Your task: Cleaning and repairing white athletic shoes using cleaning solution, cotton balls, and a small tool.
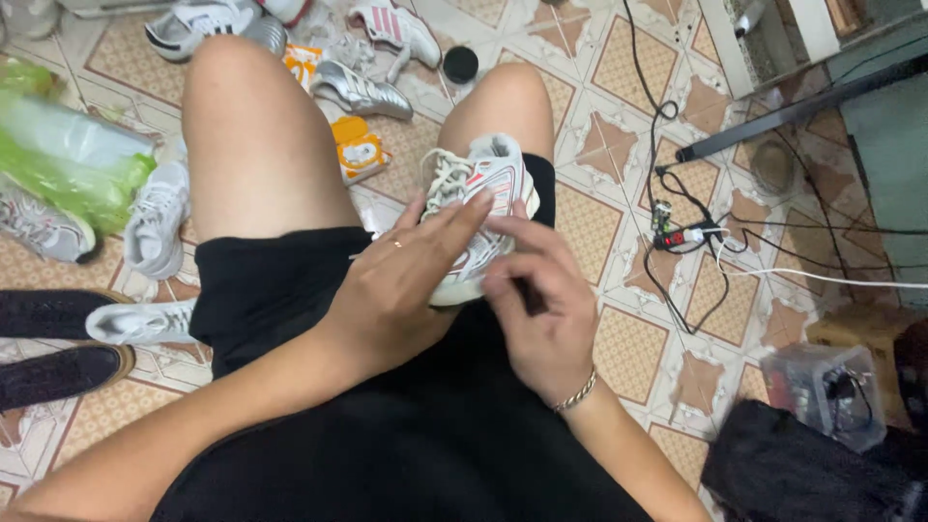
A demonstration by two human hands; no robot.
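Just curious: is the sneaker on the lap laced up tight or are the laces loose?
Loose. The sneaker lies on the right thigh, its white laces in slack loops, untied. Left hand and right hand hold it.

A sneaker (480,208) rests on the right thigh, between both hands, with shoes (155,227) scattered left.

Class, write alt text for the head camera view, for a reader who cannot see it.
A seated person in black shorts holds a white sneaker with loose laces on their lap, the left hand and the right hand both on it. More sneakers, orange packets and a power strip lie on the tiled floor.
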